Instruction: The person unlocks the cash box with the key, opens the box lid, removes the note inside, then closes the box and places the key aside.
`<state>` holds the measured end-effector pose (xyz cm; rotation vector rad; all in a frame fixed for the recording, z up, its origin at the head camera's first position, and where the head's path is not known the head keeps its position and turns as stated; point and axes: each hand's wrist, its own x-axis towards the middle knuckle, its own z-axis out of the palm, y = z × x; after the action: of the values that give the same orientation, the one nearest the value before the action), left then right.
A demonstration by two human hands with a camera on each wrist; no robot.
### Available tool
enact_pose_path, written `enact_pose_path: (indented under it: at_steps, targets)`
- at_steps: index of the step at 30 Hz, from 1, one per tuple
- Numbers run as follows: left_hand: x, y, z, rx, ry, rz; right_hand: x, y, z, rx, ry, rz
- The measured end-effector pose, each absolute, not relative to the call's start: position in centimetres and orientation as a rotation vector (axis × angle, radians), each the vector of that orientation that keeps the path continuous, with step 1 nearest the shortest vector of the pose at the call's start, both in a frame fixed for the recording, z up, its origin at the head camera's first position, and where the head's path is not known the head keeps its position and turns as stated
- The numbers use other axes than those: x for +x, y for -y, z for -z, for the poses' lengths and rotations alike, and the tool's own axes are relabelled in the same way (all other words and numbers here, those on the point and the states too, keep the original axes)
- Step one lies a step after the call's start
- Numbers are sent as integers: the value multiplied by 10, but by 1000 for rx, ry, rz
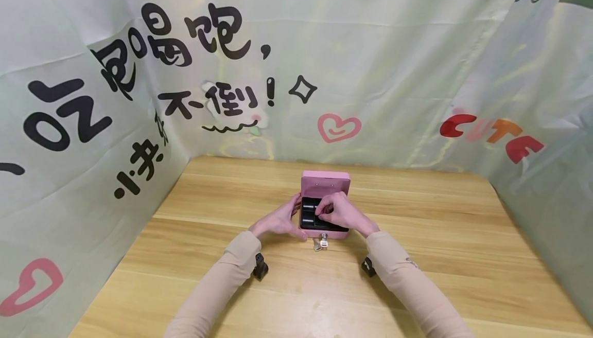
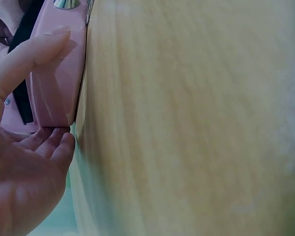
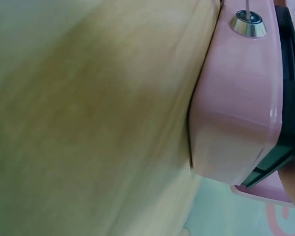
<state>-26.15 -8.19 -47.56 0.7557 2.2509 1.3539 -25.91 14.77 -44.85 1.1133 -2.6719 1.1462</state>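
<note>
A pink metal cash box (image 1: 326, 234) sits on the table with its lid (image 1: 326, 175) raised at the back. Inside lies a black tray (image 1: 308, 220) with rounded coin compartments. My left hand (image 1: 280, 219) grips the box's front left corner. In the left wrist view its thumb lies along the front wall while the other fingers touch the side. My right hand (image 1: 342, 211) is over the tray, fingers bent and tips together near its middle. Whether those fingertips pinch anything is too small to tell. A key stands in the silver lock (image 3: 249, 24) on the front.
Keys (image 1: 318, 244) and a white tag (image 1: 324, 243) hang at the lock, in front of the box. The wooden table (image 1: 417, 214) spreads out on all sides. Printed cloth walls (image 1: 394, 70) border it at the back, left and right.
</note>
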Motion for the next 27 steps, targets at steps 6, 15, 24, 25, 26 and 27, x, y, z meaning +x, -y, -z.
enact_pose_path:
  at_steps: [6, 15, 24, 25, 26, 27]
  targets:
    - [-262, 83, 475, 793, -2264, -1357, -255, -149, 444, 1125, 2620, -1155]
    - [-262, 84, 475, 804, -2278, -1340, -250, -154, 439, 1091, 2606, -1269]
    - [-261, 84, 475, 764, -2294, -1327, -243, -164, 434, 1050, 2537, -1367]
    - [-261, 84, 475, 762, -2295, -1327, -242, -166, 433, 1049, 2531, -1367]
    - [-261, 83, 475, 758, -2297, -1324, -242, -168, 433, 1045, 2526, -1366]
    - [-261, 83, 475, 752, -2298, -1321, -242, -170, 433, 1048, 2519, -1366]
